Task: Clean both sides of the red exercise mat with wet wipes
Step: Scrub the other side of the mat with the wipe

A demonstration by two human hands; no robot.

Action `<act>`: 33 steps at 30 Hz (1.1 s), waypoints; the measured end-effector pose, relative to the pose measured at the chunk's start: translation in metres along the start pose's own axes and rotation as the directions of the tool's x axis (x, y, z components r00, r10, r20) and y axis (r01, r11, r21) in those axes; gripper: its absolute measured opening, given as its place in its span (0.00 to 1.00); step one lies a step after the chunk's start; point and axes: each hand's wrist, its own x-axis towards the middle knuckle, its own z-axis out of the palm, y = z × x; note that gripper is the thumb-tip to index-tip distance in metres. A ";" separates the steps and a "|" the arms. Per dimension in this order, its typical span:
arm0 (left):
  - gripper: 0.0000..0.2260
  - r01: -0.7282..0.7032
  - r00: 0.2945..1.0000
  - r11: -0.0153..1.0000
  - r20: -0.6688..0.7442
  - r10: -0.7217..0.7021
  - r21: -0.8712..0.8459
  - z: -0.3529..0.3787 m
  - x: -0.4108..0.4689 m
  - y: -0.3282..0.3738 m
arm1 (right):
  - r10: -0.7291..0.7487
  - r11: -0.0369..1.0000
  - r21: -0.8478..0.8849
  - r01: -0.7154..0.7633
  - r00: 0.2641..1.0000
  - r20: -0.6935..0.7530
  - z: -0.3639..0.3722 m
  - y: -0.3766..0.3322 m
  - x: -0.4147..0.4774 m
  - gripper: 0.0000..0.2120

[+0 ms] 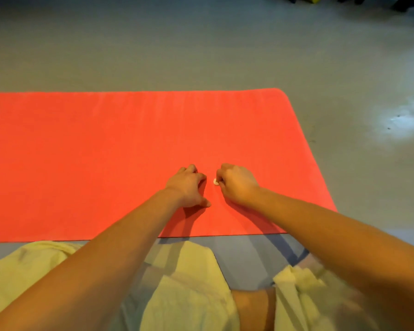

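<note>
1. Head view: the red exercise mat lies flat across the middle of the frame. Its left part runs out of the picture, and its rounded right end is at centre right.
2. A smooth grey floor surrounds it, with a pale glare patch at the right.
3. Dark, blurred objects sit along the upper right edge.
4. The left hand holds nothing; its loosely bent fingertips and thumb rest on the mat near the lower centre.
5. The right hand, just beside it, is clenched around a small white wad, mostly hidden.
6. Yellow-green clothing fills the bottom of the frame.
</note>
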 end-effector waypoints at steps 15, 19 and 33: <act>0.55 0.059 0.991 0.998 0.117 -0.060 0.016 -0.004 -0.012 0.026 | 0.009 1.000 0.014 -0.009 0.999 0.038 0.002 -0.020 -0.034 0.05; 0.55 0.072 0.992 0.995 0.099 -0.078 0.063 -0.009 -0.010 0.028 | -0.196 0.979 0.066 0.192 0.979 0.059 0.010 -0.016 -0.091 0.06; 0.44 0.103 0.993 0.992 0.054 -0.107 0.079 -0.008 0.008 0.035 | -0.162 0.981 0.111 0.159 0.986 0.026 0.013 -0.007 -0.089 0.06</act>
